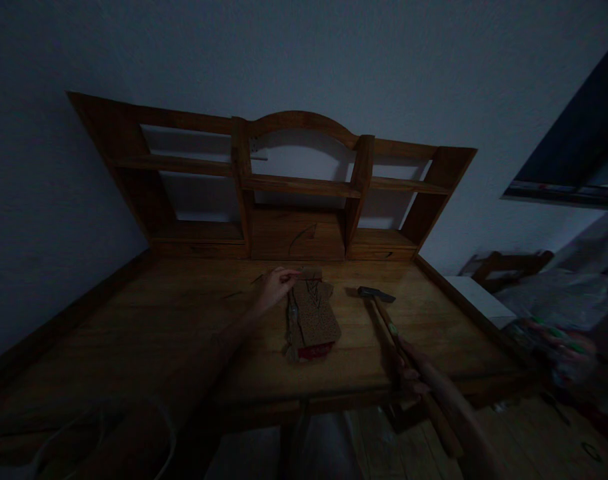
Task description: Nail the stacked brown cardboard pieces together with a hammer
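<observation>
My right hand (410,375) is wrapped round the wooden handle of a hammer (383,316), near the front edge of the desk. The hammer's dark metal head is apart from the brown speckled block (317,319), to the right of it. My left hand (275,289) reaches to the block's far end with its fingers pinched together; what they hold, if anything, is too small and dark to make out. Dark lines mark the far part of the block. Something red (316,351) shows under its near edge, and a clear, plastic-looking item (293,320) lies along its left side.
A wooden desk (184,313) carries a shelf unit (299,187) with small drawers along the wall. To the right are a white surface (477,298), a wooden chair back (514,265) and plastic bags (559,333). The room is dim.
</observation>
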`<action>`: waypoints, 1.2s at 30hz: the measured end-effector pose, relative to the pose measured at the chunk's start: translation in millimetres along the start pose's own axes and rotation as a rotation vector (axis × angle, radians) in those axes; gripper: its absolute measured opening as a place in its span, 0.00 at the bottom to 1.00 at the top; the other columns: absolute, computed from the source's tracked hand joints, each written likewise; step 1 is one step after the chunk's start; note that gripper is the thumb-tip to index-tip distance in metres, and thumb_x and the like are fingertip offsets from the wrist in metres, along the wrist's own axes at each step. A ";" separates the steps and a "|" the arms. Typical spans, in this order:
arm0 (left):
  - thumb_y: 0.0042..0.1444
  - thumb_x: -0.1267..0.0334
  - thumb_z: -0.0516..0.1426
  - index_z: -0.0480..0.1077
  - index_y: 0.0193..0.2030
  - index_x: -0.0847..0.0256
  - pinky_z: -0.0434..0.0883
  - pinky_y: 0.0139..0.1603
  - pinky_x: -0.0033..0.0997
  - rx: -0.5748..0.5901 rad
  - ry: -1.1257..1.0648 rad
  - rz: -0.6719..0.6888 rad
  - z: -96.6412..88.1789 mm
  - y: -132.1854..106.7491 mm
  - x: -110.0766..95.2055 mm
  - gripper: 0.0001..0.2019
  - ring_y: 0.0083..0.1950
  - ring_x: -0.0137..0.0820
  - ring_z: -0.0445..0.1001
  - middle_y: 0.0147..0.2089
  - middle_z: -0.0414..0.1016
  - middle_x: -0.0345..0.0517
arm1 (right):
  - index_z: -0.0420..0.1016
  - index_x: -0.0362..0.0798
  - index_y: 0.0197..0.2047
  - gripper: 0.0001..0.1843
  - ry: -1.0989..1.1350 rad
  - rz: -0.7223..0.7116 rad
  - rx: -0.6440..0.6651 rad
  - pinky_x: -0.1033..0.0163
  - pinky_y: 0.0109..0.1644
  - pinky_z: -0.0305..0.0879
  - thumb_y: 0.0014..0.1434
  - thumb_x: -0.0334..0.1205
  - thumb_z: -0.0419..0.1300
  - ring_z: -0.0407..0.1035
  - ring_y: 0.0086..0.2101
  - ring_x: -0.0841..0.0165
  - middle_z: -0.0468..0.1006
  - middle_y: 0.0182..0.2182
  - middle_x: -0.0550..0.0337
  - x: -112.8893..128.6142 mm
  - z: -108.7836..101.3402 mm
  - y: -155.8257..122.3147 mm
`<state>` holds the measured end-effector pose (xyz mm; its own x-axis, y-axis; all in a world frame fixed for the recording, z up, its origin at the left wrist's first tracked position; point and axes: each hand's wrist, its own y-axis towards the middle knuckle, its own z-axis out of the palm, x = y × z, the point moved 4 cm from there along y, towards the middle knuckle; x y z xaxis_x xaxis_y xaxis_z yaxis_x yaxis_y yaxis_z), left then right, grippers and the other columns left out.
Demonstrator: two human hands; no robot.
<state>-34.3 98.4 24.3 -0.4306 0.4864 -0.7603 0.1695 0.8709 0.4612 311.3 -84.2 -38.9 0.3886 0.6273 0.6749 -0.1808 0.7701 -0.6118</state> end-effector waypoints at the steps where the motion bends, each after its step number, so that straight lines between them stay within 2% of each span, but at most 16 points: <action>1: 0.52 0.64 0.56 0.73 0.45 0.64 0.66 0.43 0.23 0.079 -0.036 -0.027 1.2 6.5 9.8 0.13 0.40 0.25 0.69 0.42 0.69 0.45 | 0.56 0.43 0.27 0.25 -0.039 -0.013 -0.020 0.74 0.13 0.32 0.66 0.55 0.44 0.40 0.11 0.80 0.47 0.14 0.67 0.3 -0.9 0.4; 3: 0.52 0.61 0.57 0.72 0.47 0.65 0.66 0.43 0.25 0.196 -0.015 0.017 2.4 19.1 21.0 0.16 0.39 0.26 0.69 0.40 0.69 0.47 | 0.57 0.43 0.28 0.24 -0.097 -0.057 -0.018 0.75 0.13 0.33 0.63 0.56 0.49 0.41 0.12 0.80 0.49 0.15 0.67 0.5 -2.6 2.1; 6: 0.53 0.55 0.57 0.72 0.46 0.65 0.65 0.41 0.26 0.214 0.078 0.121 0.6 36.2 17.6 0.18 0.40 0.28 0.67 0.41 0.69 0.49 | 0.58 0.43 0.29 0.25 -0.115 -0.082 -0.014 0.74 0.13 0.34 0.59 0.58 0.55 0.41 0.12 0.80 0.49 0.15 0.67 -0.7 -5.9 5.6; 9: 0.58 0.55 0.54 0.70 0.50 0.60 0.60 0.53 0.29 0.166 0.107 0.356 2.2 45.9 -14.0 0.17 0.50 0.28 0.64 0.48 0.67 0.47 | 0.56 0.43 0.28 0.25 -0.099 -0.037 -0.017 0.74 0.13 0.33 0.64 0.57 0.48 0.39 0.12 0.81 0.47 0.15 0.68 -1.2 -5.3 6.0; 11: 0.60 0.61 0.51 0.70 0.51 0.55 0.57 0.55 0.31 0.189 0.236 0.491 9.5 46.7 -37.6 0.14 0.52 0.29 0.61 0.49 0.65 0.45 | 0.56 0.43 0.28 0.24 -0.095 -0.021 -0.047 0.74 0.13 0.31 0.67 0.54 0.43 0.39 0.11 0.80 0.46 0.15 0.68 0.1 -3.1 2.5; 12: 0.59 0.67 0.50 0.70 0.51 0.51 0.55 0.55 0.33 0.211 0.338 0.538 14.5 45.9 -47.0 0.15 0.54 0.29 0.60 0.51 0.64 0.43 | 0.56 0.43 0.28 0.24 -0.115 -0.010 -0.093 0.74 0.14 0.32 0.67 0.54 0.43 0.40 0.12 0.80 0.46 0.15 0.67 0.3 -2.9 -0.1; 14: 0.54 0.74 0.50 0.70 0.50 0.47 0.52 0.57 0.35 0.272 0.501 0.618 24.1 42.1 -59.9 0.21 0.56 0.31 0.56 0.54 0.62 0.39 | 0.59 0.42 0.31 0.23 -0.098 -0.118 -0.052 0.75 0.14 0.34 0.62 0.55 0.52 0.45 0.14 0.80 0.50 0.18 0.66 4.1 2.1 -5.5; 15: 0.52 0.76 0.50 0.70 0.50 0.46 0.50 0.58 0.36 0.290 0.553 0.646 27.5 39.7 -63.4 0.23 0.57 0.31 0.55 0.55 0.61 0.38 | 0.60 0.42 0.33 0.22 -0.102 -0.140 -0.038 0.75 0.14 0.35 0.59 0.55 0.56 0.44 0.14 0.81 0.50 0.19 0.66 4.2 3.7 -7.9; 18: 0.48 0.78 0.50 0.71 0.50 0.47 0.48 0.59 0.38 0.305 0.629 0.656 30.7 32.6 -65.0 0.26 0.59 0.33 0.53 0.56 0.60 0.38 | 0.61 0.43 0.36 0.25 -0.134 -0.156 -0.027 0.74 0.15 0.36 0.55 0.59 0.59 0.42 0.15 0.80 0.49 0.19 0.67 2.2 4.9 -11.6; 21: 0.46 0.78 0.49 0.70 0.51 0.49 0.47 0.60 0.38 0.305 0.674 0.636 28.3 25.3 -62.6 0.28 0.59 0.34 0.52 0.57 0.59 0.41 | 0.61 0.42 0.35 0.25 -0.151 -0.177 -0.018 0.73 0.15 0.36 0.56 0.58 0.58 0.42 0.15 0.80 0.50 0.19 0.67 2.4 5.2 -11.7; 24: 0.46 0.79 0.48 0.64 0.59 0.49 0.47 0.61 0.38 0.279 0.686 0.646 25.1 19.6 -63.3 0.33 0.61 0.33 0.51 0.59 0.56 0.42 | 0.61 0.41 0.34 0.23 -0.111 -0.182 -0.027 0.74 0.15 0.36 0.57 0.55 0.58 0.44 0.15 0.80 0.51 0.20 0.66 3.6 4.8 -10.2; 26: 0.45 0.80 0.47 0.60 0.61 0.46 0.45 0.63 0.39 0.277 0.682 0.665 24.5 17.7 -64.3 0.36 0.62 0.33 0.49 0.61 0.53 0.42 | 0.61 0.40 0.33 0.24 -0.081 -0.176 -0.023 0.75 0.15 0.35 0.54 0.55 0.62 0.45 0.16 0.81 0.52 0.21 0.65 4.0 4.9 -9.3; 29: 0.46 0.79 0.49 0.65 0.56 0.42 0.40 0.64 0.43 0.316 0.690 0.702 25.9 16.4 -64.1 0.33 0.62 0.33 0.49 0.61 0.53 0.41 | 0.61 0.40 0.35 0.30 -0.064 -0.166 -0.002 0.76 0.15 0.36 0.45 0.57 0.67 0.46 0.17 0.82 0.52 0.22 0.66 4.3 6.8 -9.7; 31: 0.47 0.79 0.50 0.68 0.53 0.43 0.39 0.64 0.43 0.322 0.692 0.700 25.5 16.1 -62.4 0.30 0.62 0.33 0.49 0.61 0.53 0.40 | 0.61 0.40 0.35 0.31 -0.085 -0.156 -0.002 0.76 0.14 0.36 0.44 0.58 0.67 0.44 0.16 0.82 0.51 0.21 0.67 4.6 9.0 -12.1; 33: 0.47 0.79 0.49 0.67 0.55 0.46 0.41 0.64 0.41 0.301 0.677 0.677 23.6 15.6 -60.1 0.31 0.63 0.32 0.49 0.61 0.53 0.41 | 0.61 0.40 0.33 0.30 -0.114 -0.166 -0.019 0.76 0.14 0.36 0.44 0.58 0.67 0.43 0.16 0.82 0.51 0.20 0.67 5.7 11.0 -15.3; 36: 0.46 0.80 0.47 0.60 0.61 0.49 0.43 0.64 0.40 0.286 0.656 0.646 21.2 13.8 -56.7 0.35 0.63 0.31 0.48 0.62 0.52 0.43 | 0.62 0.40 0.34 0.31 -0.143 -0.222 -0.061 0.77 0.14 0.37 0.43 0.58 0.67 0.47 0.17 0.81 0.56 0.23 0.63 7.5 10.0 -17.1</action>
<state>11.3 84.3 64.2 -0.5739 0.8175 0.0481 0.7196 0.4754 0.5061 308.3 -91.5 -19.2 0.2806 0.4571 0.8440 -0.0488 0.8850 -0.4631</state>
